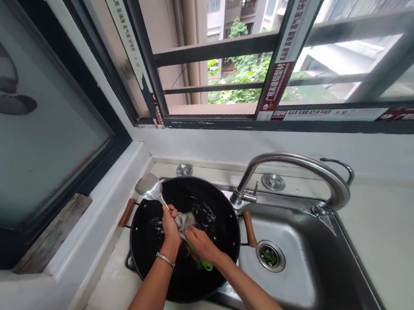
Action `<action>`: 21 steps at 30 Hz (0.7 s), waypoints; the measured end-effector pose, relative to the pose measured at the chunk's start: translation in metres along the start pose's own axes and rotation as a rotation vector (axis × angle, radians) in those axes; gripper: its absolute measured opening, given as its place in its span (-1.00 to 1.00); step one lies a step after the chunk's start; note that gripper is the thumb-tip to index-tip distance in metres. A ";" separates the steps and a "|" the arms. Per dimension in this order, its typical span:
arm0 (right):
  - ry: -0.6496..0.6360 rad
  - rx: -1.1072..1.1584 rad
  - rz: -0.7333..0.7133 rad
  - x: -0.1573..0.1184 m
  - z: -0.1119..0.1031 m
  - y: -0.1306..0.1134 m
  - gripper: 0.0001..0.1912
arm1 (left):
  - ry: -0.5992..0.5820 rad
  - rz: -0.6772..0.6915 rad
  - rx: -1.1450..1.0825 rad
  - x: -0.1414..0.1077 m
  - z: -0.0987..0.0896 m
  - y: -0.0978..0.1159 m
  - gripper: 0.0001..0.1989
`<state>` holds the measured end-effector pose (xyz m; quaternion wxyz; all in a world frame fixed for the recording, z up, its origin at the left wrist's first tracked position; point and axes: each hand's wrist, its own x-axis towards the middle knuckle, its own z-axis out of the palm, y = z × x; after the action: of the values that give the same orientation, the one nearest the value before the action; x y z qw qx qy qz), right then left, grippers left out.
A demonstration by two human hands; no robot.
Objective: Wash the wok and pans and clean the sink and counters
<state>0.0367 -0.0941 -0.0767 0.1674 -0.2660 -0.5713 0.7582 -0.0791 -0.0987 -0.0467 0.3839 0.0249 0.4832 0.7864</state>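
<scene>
Over the wok, my left hand point(171, 228) is closed round the metal shaft of a spatula. The spatula's broad silver head point(149, 187) points up and left past the wok's rim, and its green handle end point(206, 263) shows below my right hand. My right hand point(200, 243) is closed on a grey mesh scrubber point(185, 221), pressed against the spatula just below my left hand. Under both hands stands a large black wok point(181, 290) with wooden side handles. Shiny water lies in it. My right fingers partly hide the scrubber.
The wok overlaps the left part of a steel sink point(291, 267). A curved faucet point(295, 159) rises behind the sink. Two round metal strainers or lids point(273, 181) lie on the back ledge. Green scraps sit in the drain point(271, 256). A barred window point(214, 82) is behind.
</scene>
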 end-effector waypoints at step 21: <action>0.016 -0.584 -0.064 0.023 0.025 -0.034 -0.42 | -0.033 0.129 -0.056 -0.005 0.000 0.036 -0.70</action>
<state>0.0021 -0.0912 -0.0441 0.1122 -0.2908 -0.7720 0.5539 -0.0968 -0.1102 -0.0171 0.3410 0.0583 0.4521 0.8221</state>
